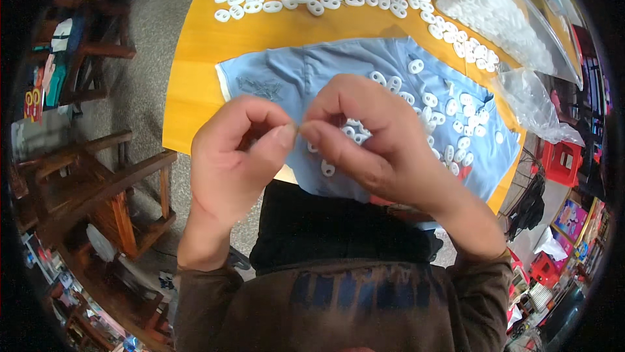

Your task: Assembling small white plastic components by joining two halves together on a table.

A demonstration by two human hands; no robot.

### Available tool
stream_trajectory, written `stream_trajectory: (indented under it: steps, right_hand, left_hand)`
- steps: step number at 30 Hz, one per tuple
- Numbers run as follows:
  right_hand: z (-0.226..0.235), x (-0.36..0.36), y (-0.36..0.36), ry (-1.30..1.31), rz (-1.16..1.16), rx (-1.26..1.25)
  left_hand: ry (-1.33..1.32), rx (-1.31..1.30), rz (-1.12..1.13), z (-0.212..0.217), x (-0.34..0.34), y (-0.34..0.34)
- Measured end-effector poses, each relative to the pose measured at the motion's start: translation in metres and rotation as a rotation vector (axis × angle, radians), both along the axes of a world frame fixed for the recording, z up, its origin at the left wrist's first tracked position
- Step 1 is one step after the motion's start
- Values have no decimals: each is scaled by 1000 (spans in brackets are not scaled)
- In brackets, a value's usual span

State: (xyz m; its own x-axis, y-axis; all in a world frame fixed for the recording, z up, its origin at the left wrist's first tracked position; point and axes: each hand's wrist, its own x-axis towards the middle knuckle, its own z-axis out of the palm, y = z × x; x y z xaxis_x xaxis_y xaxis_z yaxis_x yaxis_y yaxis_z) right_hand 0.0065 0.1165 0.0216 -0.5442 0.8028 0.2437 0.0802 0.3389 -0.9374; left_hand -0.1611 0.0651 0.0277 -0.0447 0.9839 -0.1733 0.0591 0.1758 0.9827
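Observation:
Over the near side of a light blue cloth [338,56], my left hand [224,157] and my right hand [384,134] meet at the fingertips. Thumb and forefinger of each are pinched together. Whatever lies between them is too small to make out. Small white oval pieces with two holes [466,129] are scattered on the cloth, mostly to the right of my right hand; a few show beneath it. A little heap of thin grey bits [260,87] lies on the cloth beyond my left hand.
The cloth is spread on a yellow table [195,72]. More white pieces lie along its far side, beside a clear plastic bag full of them [488,20]. A crumpled clear bag [537,105] hangs at the right edge. Wooden furniture [104,183] stands left, a red stool [561,162] right.

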Motion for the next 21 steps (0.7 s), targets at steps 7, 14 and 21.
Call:
stream_trajectory:
  steps: [7, 14, 21]
  right_hand:
    - [7, -3, 10, 22, 66, -807]
    - [13, -7, 0, 193, 35, -522]
    - [22, 3, -5, 13, 25, -499]
  left_hand:
    - [552, 254, 37, 4, 2, 8]
    - [286, 308, 79, 6, -3, 5]
    - [433, 492, 19, 7, -2, 2]
